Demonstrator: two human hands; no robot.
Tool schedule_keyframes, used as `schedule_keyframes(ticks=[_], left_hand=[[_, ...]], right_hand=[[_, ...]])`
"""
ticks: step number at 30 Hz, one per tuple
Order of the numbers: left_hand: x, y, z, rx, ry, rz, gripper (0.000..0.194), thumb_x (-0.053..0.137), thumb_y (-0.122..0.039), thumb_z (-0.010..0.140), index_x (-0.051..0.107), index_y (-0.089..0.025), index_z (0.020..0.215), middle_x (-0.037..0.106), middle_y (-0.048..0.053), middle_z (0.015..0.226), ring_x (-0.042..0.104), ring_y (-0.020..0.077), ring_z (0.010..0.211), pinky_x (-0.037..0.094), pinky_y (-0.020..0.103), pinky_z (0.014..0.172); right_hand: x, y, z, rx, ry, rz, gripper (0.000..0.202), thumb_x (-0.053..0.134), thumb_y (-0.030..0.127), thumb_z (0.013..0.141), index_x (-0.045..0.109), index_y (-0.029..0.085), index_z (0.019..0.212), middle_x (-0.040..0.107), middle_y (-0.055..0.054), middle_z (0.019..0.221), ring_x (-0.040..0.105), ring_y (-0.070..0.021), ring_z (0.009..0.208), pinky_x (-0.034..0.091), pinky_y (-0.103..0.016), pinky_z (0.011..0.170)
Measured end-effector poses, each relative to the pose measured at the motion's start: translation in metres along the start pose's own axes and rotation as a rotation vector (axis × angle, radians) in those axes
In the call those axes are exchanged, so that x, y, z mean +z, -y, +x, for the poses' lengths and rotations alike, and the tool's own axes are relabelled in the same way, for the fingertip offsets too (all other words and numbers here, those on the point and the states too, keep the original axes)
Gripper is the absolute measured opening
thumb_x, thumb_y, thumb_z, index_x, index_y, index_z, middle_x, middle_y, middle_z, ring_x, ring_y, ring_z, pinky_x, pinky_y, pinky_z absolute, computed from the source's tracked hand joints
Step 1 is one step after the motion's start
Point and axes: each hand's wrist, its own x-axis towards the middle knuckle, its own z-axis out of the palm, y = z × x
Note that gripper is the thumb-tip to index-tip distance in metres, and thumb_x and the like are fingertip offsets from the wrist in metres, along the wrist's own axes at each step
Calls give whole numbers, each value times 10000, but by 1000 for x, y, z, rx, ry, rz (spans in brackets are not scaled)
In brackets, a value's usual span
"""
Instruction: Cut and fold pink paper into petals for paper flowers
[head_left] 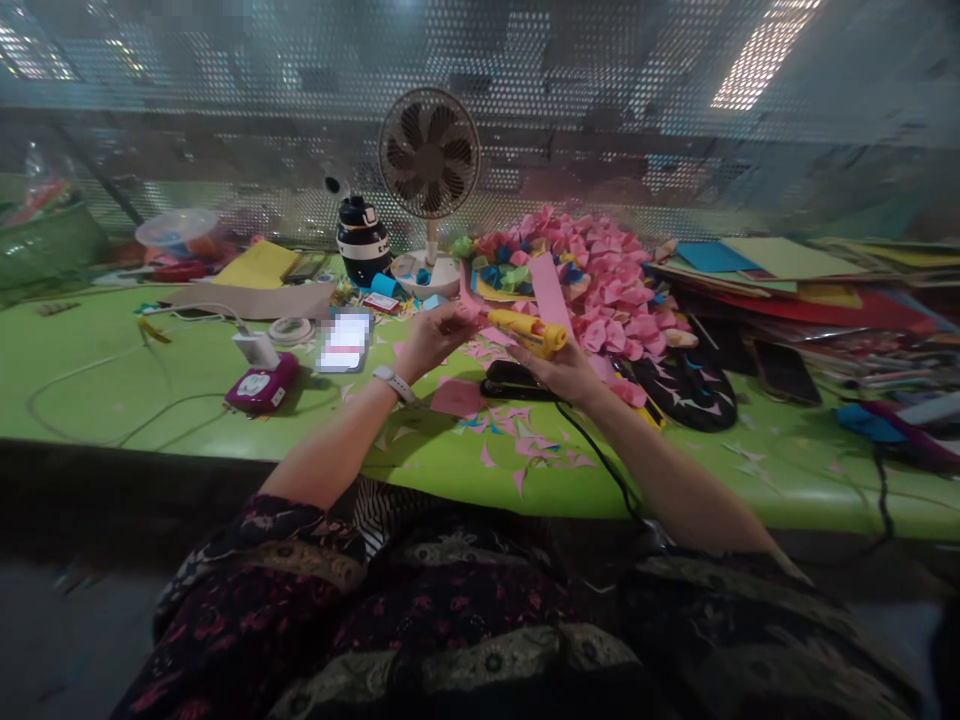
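Head view: the green bench (90, 380) has its near edge under both forearms; a purple power block (264, 384) sits near the left forearm. The left hand (442, 328), raised above the bench, pinches pink paper (469, 292). To its right, the right hand (561, 368) angles inward, gripping a yellow tool (525, 328) between both hands. The pink paper pile (607, 270) bounds the far right side.

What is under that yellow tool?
Beneath the yellow tool and the right hand, part of a black object shows, with pink scraps nearby. The hand covers some of it, so its full shape cannot be seen.
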Motion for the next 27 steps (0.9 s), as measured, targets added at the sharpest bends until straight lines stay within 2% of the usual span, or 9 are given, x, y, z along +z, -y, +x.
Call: schedule_keyframes(ticks=[7,10,15,22,27], left_hand=[[1,-5,0,32,6,13,458,756,-589,728,590,-164,693,570,-3,650,526,108,600,448,233,553],[1,-7,-1,44,8,21,474,749,-601,732,580,-161,688,557,-11,627,508,99,575,427,226,530],[0,-7,-1,27,5,31,456,750,-581,743,575,-163,691,570,-7,620,512,100,569,419,224,522],[-1,-3,-1,3,1,23,417,768,-529,737,567,-166,687,569,-11,613,520,100,562,424,222,519],[0,-4,-1,31,11,45,417,752,-533,754,565,-168,679,569,-11,615,508,96,566,423,219,525]], right_hand=[[-2,1,-1,-6,20,-25,468,776,503,777,680,214,1133,738,-80,1053,692,-261,1048,615,-375,891],[-3,2,-1,-20,27,-16,470,770,512,781,676,215,1134,738,-72,1032,688,-266,1060,602,-384,919],[-2,-1,0,-20,24,-24,492,768,530,770,675,219,1140,733,-88,1123,691,-265,1052,578,-434,963],[-2,-2,0,-16,46,-36,489,751,545,784,685,209,1134,737,-87,1092,695,-271,1042,595,-406,912],[-2,-9,0,22,7,-34,501,772,554,755,694,208,1109,739,-82,1084,708,-260,1004,592,-423,924]])
